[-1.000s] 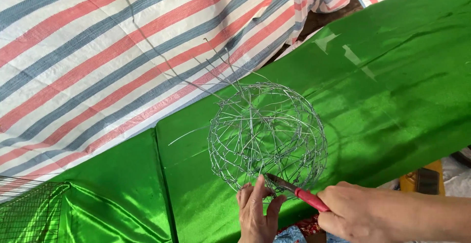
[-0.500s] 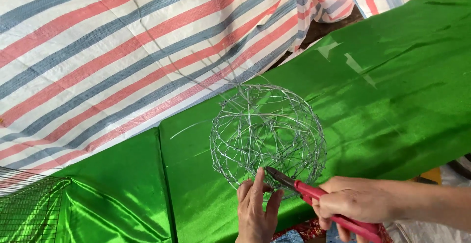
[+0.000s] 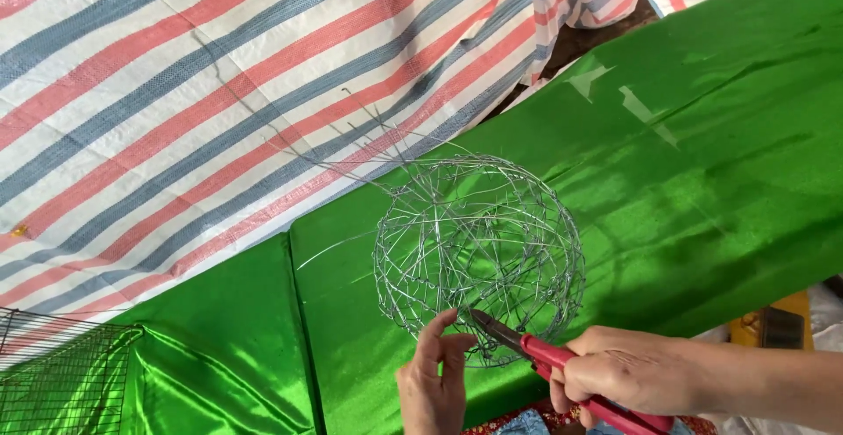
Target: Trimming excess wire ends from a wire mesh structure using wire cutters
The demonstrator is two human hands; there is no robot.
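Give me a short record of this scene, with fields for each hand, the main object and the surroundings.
Left hand: fingers touch the lower rim of the wire ball
Right hand: grips red-handled pliers, tips at the ball's lower wires
Wire ball: round, open silver mesh, loose wire ends at upper left
Surface: shiny green cloth
Background: striped tarp; wire grid at lower left

i count one wire ball (image 3: 479, 255), one pair of red-handled pliers (image 3: 562, 369), two hands, left hand (image 3: 435, 382) and right hand (image 3: 623, 373), two green cloth panels (image 3: 702, 180), one striped tarp (image 3: 219, 93), and one wire grid (image 3: 57, 378).
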